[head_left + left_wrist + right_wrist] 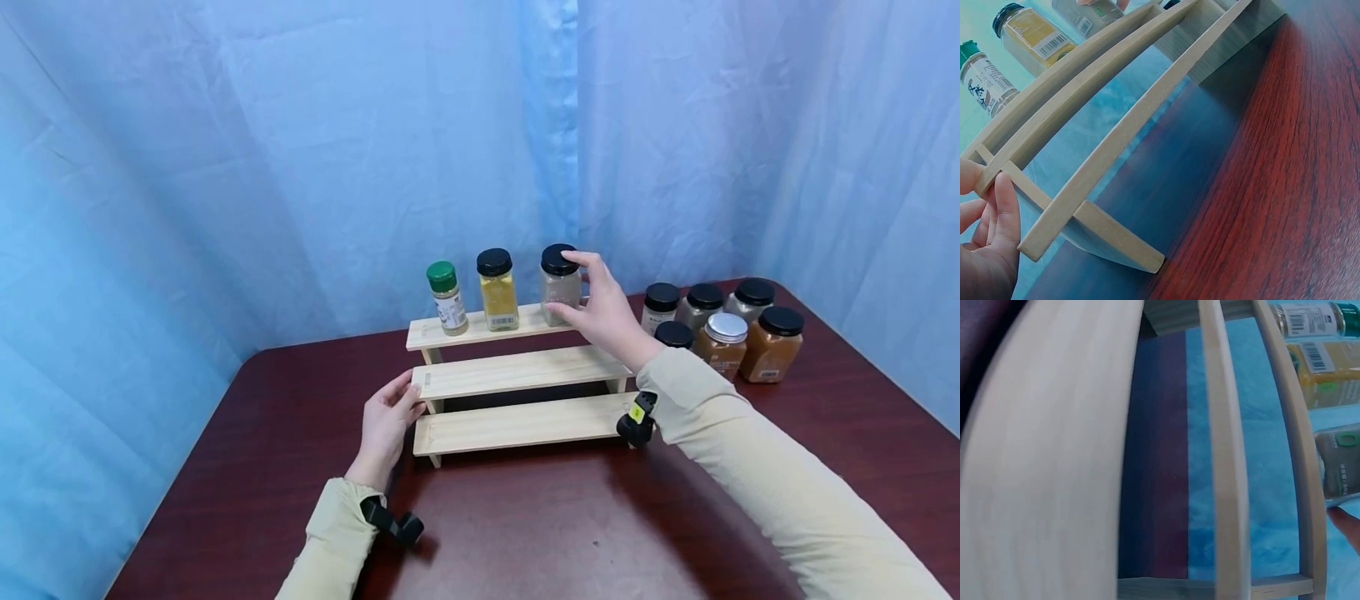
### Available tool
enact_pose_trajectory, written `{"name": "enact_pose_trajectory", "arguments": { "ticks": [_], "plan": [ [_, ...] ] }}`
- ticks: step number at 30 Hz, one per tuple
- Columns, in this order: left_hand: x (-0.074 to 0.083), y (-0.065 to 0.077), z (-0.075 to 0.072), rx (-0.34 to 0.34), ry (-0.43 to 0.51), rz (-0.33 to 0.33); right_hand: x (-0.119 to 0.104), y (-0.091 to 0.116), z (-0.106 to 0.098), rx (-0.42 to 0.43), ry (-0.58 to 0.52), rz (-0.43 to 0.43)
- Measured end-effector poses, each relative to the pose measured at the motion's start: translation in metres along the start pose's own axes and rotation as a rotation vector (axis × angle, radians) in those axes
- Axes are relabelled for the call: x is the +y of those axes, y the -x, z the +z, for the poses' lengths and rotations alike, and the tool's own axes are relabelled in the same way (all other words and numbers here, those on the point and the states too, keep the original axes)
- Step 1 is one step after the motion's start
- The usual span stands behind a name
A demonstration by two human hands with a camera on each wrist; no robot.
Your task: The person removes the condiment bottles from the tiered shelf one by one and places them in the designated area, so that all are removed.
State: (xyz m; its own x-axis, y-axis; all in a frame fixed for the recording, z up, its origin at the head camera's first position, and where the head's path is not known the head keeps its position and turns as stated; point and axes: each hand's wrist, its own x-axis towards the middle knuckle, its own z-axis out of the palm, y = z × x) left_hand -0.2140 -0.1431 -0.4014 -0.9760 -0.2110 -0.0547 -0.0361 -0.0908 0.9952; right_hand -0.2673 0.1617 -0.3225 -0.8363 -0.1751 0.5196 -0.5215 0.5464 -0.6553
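Placement of the grey jar (pixel 559 290) on the top shelf (pixel 528 319) of the wooden rack (pixel 480 380) appears to be the step in hand. The right grip (pixel 604 315) is clamped on that jar, forefinger at its black lid and thumb low on its front. The jar stands upright at the shelf, right of the yellow jar (pixel 499 296) and the green-capped bottle (pixel 452 310), clear of both; whether its full weight rests on the wood, I cannot tell. The left grip (pixel 387 421) pinches the left end of the middle shelf (pixel 551 367), which probably keeps the rack from shifting.

As I judge it, the next move calls for settling the base squarely, then parting thumb and finger without tipping the jar. Six more jars (pixel 722 357) cluster on the counter (pixel 300 400) beyond the rack's right end, while the middle and bottom shelf (pixel 525 425) bear no jars.
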Motion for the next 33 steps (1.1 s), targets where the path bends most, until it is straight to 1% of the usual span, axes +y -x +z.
{"name": "enact_pose_trajectory", "arguments": {
  "ticks": [6,11,14,17,19,23,29,31,33],
  "plan": [
    [-0.001,0.002,-0.001,0.014,-0.003,-0.002,0.0,0.007,0.005,0.063,0.043,-0.119],
    [-0.002,0.002,-0.003,0.013,-0.001,-0.009,0.001,0.008,0.006,0.082,0.056,-0.178],
    [-0.001,0.002,-0.002,0.008,0.007,0.0,0.0,0.008,0.004,0.092,0.064,-0.218],
    [0.0,0.001,0.0,0.003,0.009,-0.005,-0.001,0.008,0.0,0.096,0.092,-0.255],
    [0.0,0.001,0.0,0.004,0.012,-0.01,-0.002,0.007,-0.003,0.085,0.117,-0.272],
    [0.001,0.001,-0.001,0.006,0.02,-0.013,-0.003,0.006,-0.006,0.076,0.129,-0.301],
    [0.0,0.0,0.0,-0.001,0.027,-0.008,-0.008,0.009,-0.013,0.131,0.094,-0.333],
    [0.001,0.0,0.0,0.0,0.023,-0.007,-0.013,0.012,-0.017,0.127,0.078,-0.331],
    [0.001,0.0,0.0,0.003,0.018,-0.009,-0.019,0.017,-0.022,0.103,0.051,-0.323]
  ]
}}
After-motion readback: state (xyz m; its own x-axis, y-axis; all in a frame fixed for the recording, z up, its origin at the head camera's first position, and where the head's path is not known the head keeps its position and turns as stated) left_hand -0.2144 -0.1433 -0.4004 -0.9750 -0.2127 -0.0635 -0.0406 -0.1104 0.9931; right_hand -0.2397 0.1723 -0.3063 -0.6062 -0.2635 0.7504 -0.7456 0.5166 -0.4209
